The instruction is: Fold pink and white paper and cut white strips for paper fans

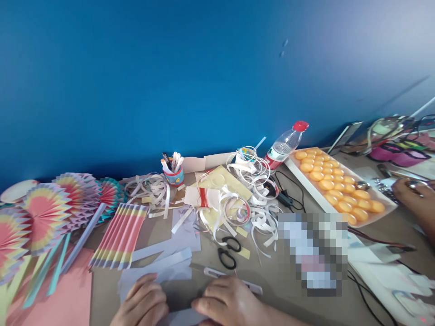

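My left hand (142, 302) and my right hand (228, 304) are at the bottom edge, both with fingers curled and pressed down on a white paper sheet (159, 274) lying on the brown table. A slim white cutter (217, 273) lies just beyond my right hand's fingers. Black-handled scissors (229, 251) rest a little farther back. A pleated rainbow paper (118, 235) lies to the left of the sheet.
Rainbow paper fans (44, 213) and pink paper (68, 299) fill the left. Curled white paper strips (253, 199), a pen cup (173, 174) and a water bottle (285, 142) stand behind. A tray of orange balls (340, 185) sits right, near another person's hand (414, 199).
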The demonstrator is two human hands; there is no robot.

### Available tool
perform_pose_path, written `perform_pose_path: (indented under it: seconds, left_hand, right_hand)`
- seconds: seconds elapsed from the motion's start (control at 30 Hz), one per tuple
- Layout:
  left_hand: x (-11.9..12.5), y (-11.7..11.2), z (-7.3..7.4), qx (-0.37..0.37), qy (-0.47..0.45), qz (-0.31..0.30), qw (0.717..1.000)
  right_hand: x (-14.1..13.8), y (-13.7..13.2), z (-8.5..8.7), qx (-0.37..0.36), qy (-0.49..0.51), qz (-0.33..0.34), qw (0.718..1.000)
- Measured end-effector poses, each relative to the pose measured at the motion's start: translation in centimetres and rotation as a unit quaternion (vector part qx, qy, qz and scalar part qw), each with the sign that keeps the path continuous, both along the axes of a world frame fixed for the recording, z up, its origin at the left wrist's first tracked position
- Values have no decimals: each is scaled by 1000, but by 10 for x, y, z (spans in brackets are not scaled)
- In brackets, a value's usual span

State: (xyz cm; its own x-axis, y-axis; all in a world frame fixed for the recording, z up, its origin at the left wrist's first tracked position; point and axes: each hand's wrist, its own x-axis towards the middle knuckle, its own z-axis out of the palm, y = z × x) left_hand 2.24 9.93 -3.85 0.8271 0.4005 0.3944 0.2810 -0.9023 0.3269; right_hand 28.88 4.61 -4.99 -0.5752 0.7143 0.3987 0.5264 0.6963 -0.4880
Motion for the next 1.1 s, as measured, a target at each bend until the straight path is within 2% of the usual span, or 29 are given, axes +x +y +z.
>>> perform_pose_path:
  seconds: [0.13, 0.3, 0.4, 0.7, 1.1]
  left_hand:
    - [3, -2, 8, 6, -4, 6, 1000]
    - [-1, -9, 9, -22, 6, 30, 999]
    - [-4, -11, 10, -11, 6, 50, 999]
    - [-1, -15, 7, 13, -16, 48, 999]
    - [0, -16, 7, -1, -6, 38, 999]
  right_hand:
    - [0, -3, 3, -27, -8, -3, 1000]
    - [-1, -5, 8, -29, -10, -12, 999]
    - [0, -5, 10, -25, -9, -19, 999]
    - [-1, -8, 7, 7, -26, -27, 999]
    - [-3, -7, 8, 28, -26, -27, 999]
